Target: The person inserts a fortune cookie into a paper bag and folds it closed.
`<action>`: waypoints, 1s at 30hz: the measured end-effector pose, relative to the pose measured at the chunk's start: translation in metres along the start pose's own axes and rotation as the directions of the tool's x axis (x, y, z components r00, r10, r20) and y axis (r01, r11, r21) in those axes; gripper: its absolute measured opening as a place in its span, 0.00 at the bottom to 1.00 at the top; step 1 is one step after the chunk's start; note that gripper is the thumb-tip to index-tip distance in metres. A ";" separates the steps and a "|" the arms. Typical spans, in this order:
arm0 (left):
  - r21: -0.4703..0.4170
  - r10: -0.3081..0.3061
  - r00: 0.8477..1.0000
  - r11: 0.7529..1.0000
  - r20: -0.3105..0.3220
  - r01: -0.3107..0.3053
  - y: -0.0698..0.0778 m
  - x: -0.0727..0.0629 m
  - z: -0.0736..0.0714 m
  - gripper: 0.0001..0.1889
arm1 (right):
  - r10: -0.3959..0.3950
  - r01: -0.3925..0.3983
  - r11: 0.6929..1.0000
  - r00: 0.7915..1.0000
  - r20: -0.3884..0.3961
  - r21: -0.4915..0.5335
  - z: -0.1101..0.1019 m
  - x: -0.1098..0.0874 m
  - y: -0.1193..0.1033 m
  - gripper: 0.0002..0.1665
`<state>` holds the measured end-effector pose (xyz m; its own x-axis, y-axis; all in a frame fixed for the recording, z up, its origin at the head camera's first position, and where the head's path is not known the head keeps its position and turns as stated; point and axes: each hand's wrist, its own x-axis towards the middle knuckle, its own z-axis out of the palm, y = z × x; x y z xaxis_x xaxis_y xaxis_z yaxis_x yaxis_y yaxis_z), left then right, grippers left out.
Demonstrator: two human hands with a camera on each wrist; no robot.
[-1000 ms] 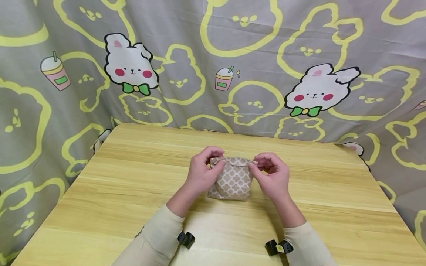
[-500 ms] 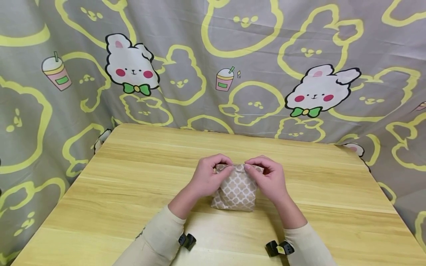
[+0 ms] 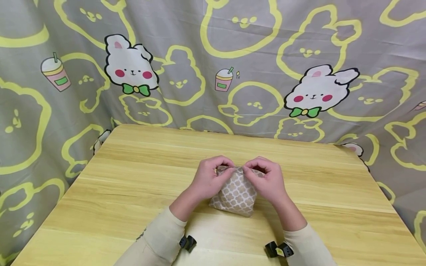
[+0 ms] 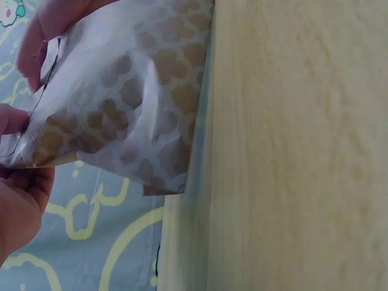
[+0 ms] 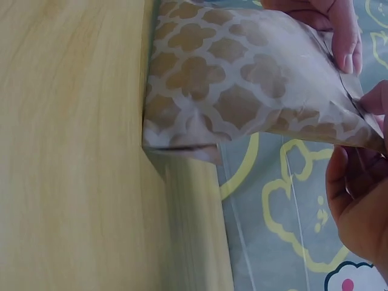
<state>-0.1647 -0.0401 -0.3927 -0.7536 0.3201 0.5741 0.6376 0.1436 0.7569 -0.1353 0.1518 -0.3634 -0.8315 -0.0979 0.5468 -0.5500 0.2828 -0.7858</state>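
A small paper bag point(image 3: 235, 195) with a tan and white quatrefoil pattern stands on the table between my hands, its body bulging. Its top is folded over into a flap, and the fold line point(image 4: 43, 91) shows in the left wrist view. With thumb and fingers, my left hand point(image 3: 210, 178) pinches the folded top left of its middle. My right hand point(image 3: 269, 179) pinches the same edge just to the right, the fingertips of both hands close together. In the right wrist view the bag's lower edge point(image 5: 182, 148) meets the tabletop. The bag's contents are hidden.
The wooden table point(image 3: 133, 184) spreads out around the bag. Behind it and at both sides hangs a grey curtain point(image 3: 186, 29) with rabbit and drink-cup prints. Black wrist cameras point(image 3: 188, 243) are strapped over the beige sleeves point(image 3: 156, 236).
Both hands have moved inward from the bag's top corners to near the middle of the fold. The bag has come slightly toward me, and its lower edge has turned a little.
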 end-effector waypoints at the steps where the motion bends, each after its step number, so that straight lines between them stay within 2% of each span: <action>1: 0.002 0.004 1.000 1.000 -0.008 -0.004 0.000 0.000 0.000 0.03 | 0.001 -0.001 1.000 1.000 -0.010 -0.010 0.000 0.000 0.000 0.08; 8: 0.040 0.039 0.998 0.999 -0.046 -0.037 -0.001 0.000 0.001 0.04 | 0.045 -0.052 0.995 0.996 -0.075 -0.081 -0.001 0.000 -0.005 0.10; 15: 0.052 0.067 0.993 0.997 -0.095 -0.062 -0.004 0.003 -0.006 0.04 | 0.077 -0.092 0.987 0.991 -0.109 -0.131 -0.007 0.002 -0.007 0.09; 22: 0.068 0.057 0.993 0.996 -0.102 -0.050 -0.004 0.003 -0.011 0.03 | 0.085 -0.103 0.983 0.989 -0.121 -0.150 -0.013 0.001 0.024 0.13; 25: 0.075 0.056 0.993 0.996 -0.107 -0.048 -0.005 0.003 -0.013 0.03 | 0.087 -0.106 0.982 0.988 -0.127 -0.154 -0.015 0.000 0.030 0.13; 30: 0.049 -0.008 0.986 0.999 -0.169 0.017 -0.003 0.005 -0.020 0.04 | 0.104 -0.128 0.986 0.973 -0.205 -0.108 -0.021 0.000 0.034 0.12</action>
<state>-0.1737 -0.0576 -0.3861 -0.7751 0.1559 0.6123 0.6318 0.1948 0.7502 -0.1526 0.1813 -0.3839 -0.8507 0.1293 0.5094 -0.4272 0.3945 -0.8135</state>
